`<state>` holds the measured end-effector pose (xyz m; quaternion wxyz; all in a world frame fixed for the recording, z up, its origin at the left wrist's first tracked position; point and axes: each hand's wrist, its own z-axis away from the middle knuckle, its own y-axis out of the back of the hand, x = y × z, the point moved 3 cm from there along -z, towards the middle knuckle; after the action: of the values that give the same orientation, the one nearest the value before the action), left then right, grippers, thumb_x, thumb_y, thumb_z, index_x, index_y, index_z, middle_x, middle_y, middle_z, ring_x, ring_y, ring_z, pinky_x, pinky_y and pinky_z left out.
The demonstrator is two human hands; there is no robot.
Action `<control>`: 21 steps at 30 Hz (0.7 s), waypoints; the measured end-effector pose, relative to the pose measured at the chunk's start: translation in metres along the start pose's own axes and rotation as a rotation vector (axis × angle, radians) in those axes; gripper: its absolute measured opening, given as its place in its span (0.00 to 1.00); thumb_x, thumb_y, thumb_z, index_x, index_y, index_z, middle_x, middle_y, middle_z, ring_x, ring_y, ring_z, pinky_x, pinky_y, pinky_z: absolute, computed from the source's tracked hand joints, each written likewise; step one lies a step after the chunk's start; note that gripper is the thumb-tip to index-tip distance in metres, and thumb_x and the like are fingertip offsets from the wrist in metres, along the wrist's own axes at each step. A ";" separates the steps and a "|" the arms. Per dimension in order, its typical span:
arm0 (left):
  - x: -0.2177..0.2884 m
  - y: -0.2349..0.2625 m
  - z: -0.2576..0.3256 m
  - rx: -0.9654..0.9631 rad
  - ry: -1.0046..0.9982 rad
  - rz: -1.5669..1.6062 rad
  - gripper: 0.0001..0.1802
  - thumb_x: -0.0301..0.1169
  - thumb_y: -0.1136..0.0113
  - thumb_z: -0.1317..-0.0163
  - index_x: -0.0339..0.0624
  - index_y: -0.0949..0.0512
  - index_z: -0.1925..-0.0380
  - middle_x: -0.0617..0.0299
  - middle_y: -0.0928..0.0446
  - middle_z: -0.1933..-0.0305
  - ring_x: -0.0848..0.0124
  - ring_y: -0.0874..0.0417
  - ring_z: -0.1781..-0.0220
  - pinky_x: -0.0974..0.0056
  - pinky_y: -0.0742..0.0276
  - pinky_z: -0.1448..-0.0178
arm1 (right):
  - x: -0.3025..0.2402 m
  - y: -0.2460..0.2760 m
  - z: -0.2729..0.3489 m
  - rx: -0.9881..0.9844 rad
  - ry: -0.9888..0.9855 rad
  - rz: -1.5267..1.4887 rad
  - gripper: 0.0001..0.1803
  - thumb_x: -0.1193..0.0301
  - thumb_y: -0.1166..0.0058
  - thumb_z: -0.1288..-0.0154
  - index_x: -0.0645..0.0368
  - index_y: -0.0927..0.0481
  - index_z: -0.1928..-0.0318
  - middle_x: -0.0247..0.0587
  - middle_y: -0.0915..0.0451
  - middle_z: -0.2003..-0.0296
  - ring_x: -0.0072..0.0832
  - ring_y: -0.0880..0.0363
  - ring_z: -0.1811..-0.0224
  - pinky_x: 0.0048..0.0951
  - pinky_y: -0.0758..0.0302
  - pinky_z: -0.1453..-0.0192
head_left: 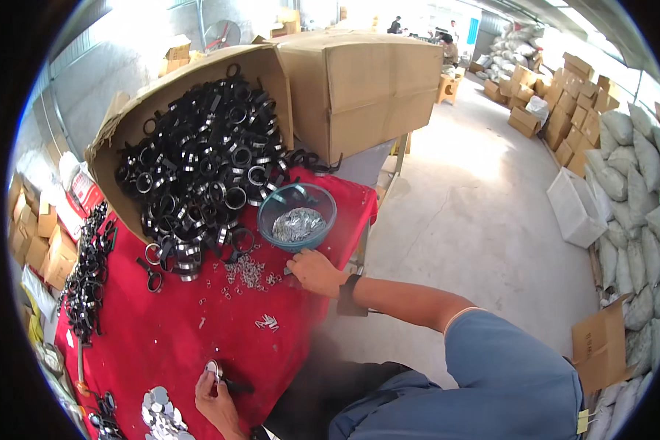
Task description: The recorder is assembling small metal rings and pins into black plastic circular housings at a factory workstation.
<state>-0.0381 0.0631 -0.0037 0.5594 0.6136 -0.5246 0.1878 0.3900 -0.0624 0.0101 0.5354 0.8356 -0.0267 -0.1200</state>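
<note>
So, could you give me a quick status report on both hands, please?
Left hand holds round silver disc. Right hand on red cloth by small metal bits. Blue bowl adjacent.

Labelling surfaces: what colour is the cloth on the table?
Red, a plain cloth with no pattern; seen in the head view.

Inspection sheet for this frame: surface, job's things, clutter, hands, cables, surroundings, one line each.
Surface: red cloth over a table.
Job's things: tipped cardboard box spilling black ring parts; blue bowl of small silvery pieces; small silvery clips scattered on the cloth.
Clutter: round silvery discs heaped at the near edge; more black parts along the left edge.
Hands: left hand holds a disc and a black part; right hand rests by the bowl.
Cables: nothing seen.
Surroundings: closed carton, concrete floor, stacked sacks, people far off.
</note>
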 end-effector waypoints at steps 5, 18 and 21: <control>0.008 -0.005 -0.010 -0.017 0.011 -0.001 0.23 0.18 0.34 0.41 0.28 0.11 0.43 0.44 0.11 0.43 0.58 0.09 0.48 0.59 0.15 0.40 | -0.005 0.005 0.004 0.035 -0.077 -0.052 0.12 0.71 0.33 0.44 0.60 0.17 0.59 0.52 0.16 0.59 0.51 0.16 0.52 0.53 0.20 0.46; 0.056 -0.034 -0.004 -0.078 -0.090 -0.057 0.39 0.31 0.12 0.54 0.40 0.16 0.38 0.43 0.22 0.26 0.45 0.25 0.20 0.47 0.27 0.18 | -0.168 -0.016 -0.005 -0.240 -0.094 -0.938 0.12 0.69 0.40 0.29 0.62 0.20 0.51 0.63 0.14 0.61 0.63 0.14 0.54 0.59 0.22 0.49; 0.052 -0.027 0.005 -0.038 0.019 -0.074 0.40 0.32 0.11 0.55 0.41 0.16 0.38 0.39 0.27 0.22 0.44 0.24 0.21 0.47 0.25 0.20 | -0.193 -0.030 -0.010 -0.418 -0.083 -0.940 0.14 0.70 0.40 0.30 0.63 0.19 0.48 0.66 0.13 0.60 0.64 0.13 0.51 0.59 0.21 0.46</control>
<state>0.0030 0.0312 0.0239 0.5824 0.6201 -0.4997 0.1629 0.2022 -0.0076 0.0204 0.5776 0.6272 0.3550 -0.3834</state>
